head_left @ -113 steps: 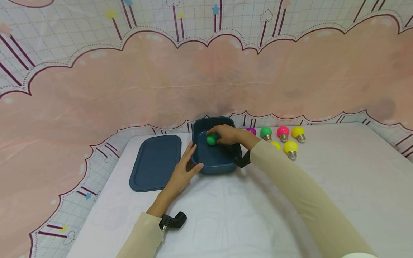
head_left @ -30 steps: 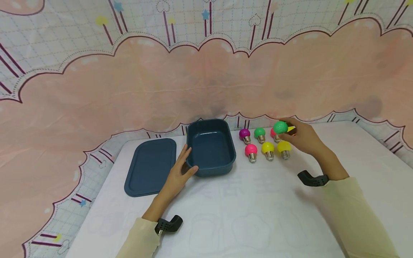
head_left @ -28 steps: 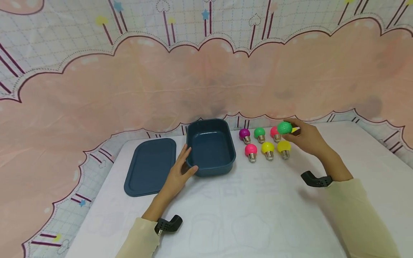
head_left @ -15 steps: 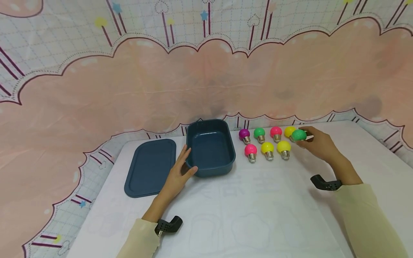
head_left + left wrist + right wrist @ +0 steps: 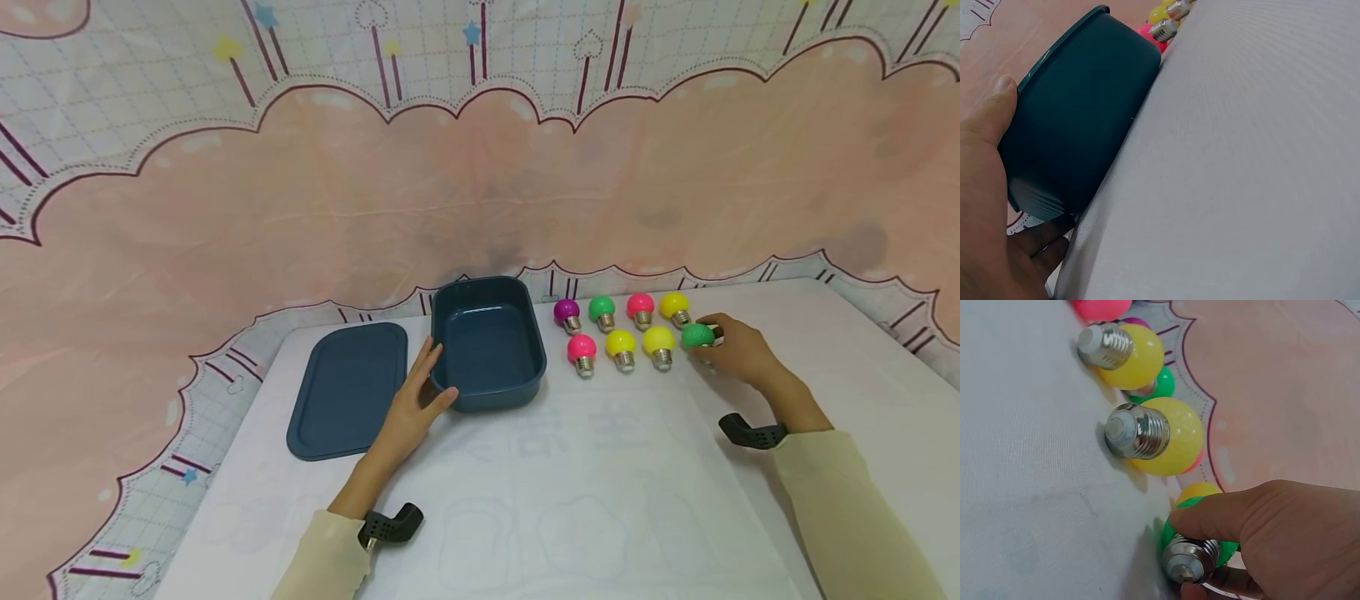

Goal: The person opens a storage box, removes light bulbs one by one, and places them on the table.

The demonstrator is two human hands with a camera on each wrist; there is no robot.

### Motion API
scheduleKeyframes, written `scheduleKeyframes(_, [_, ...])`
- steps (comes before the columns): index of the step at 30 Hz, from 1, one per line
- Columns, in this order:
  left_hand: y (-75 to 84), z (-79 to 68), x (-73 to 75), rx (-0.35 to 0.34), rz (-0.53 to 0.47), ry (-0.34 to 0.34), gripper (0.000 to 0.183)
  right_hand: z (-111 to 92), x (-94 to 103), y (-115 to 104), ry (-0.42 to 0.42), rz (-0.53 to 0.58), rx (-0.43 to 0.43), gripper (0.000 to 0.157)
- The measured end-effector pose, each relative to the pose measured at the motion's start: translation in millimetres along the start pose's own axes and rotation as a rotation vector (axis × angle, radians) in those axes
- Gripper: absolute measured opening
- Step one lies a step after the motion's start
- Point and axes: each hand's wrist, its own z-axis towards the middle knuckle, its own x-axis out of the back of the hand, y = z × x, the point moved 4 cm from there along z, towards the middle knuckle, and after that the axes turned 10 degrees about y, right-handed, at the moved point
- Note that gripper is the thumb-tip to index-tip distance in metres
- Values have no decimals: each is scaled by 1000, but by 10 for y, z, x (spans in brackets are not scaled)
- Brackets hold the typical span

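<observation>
My right hand pinches a green light bulb at the right end of the front row of bulbs. In the right wrist view the thumb lies over the green globe, and the metal screw base points toward the camera. Beside it lies a yellow bulb, apart from the held one. My left hand rests against the left side of a dark blue box, thumb at the near corner, fingers spread. The left wrist view shows the thumb on the box wall and fingertips low by the table.
Several bulbs lie in two rows right of the box, among them a purple bulb, another green bulb and a pink bulb. A flat blue lid lies left of the box. Patterned cloth hangs behind the white table.
My right hand took the green bulb out of the box and carried it right, past the yellow bulbs, then down to the front row's end. My left hand stayed at the box.
</observation>
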Motion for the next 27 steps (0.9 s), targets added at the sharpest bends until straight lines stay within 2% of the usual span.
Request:
scheduleKeyframes(5, [-4,-4,4,-7,8,7,67,7,-14,12,-15,3,-16,67])
scheduleKeyframes(12, [-331,27,-39,-10,31,28,69,-1,-21,-24,-41,-10,-32,73])
scheduleKeyframes(15, [-390,29,-28,-12,52,32,69,-6,-26,-47,-42,-16,-27,73])
scheduleKeyframes(22, [-384,32,14,-20,53,30,71,2,-15,-110,-47,-28,-26,75])
scheduleKeyframes(23, [-326,24,24,-16,46,26,71,5,-12,-118,-51,-30,-27,75])
scheduleKeyframes(27, [-277,15,41,-29,60,27,71,2,11,-154,-58,-49,-1,78])
